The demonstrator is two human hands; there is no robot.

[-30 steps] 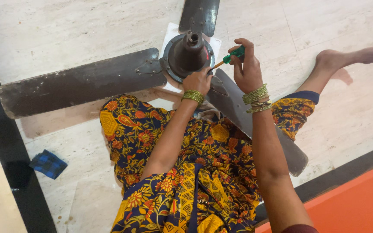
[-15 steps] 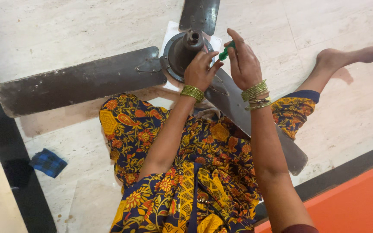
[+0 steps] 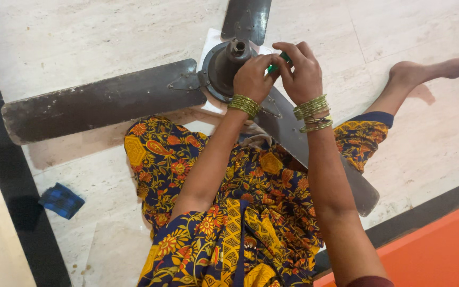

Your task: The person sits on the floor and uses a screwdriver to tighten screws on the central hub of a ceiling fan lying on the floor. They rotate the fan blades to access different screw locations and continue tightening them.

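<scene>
Head view: left hand (image 3: 252, 76) rests curled on the dark round metal ceiling-fan motor hub (image 3: 221, 69); right hand (image 3: 299, 72) grips a green-handled screwdriver (image 3: 276, 65) above pale marble floor (image 3: 81, 37).

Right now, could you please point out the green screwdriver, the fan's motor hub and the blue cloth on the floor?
green screwdriver (image 3: 275, 64), head view, on the green handle showing between the hands.
fan's motor hub (image 3: 221, 68), head view, on its dark domed housing.
blue cloth (image 3: 61, 200), head view, on its middle.
</scene>
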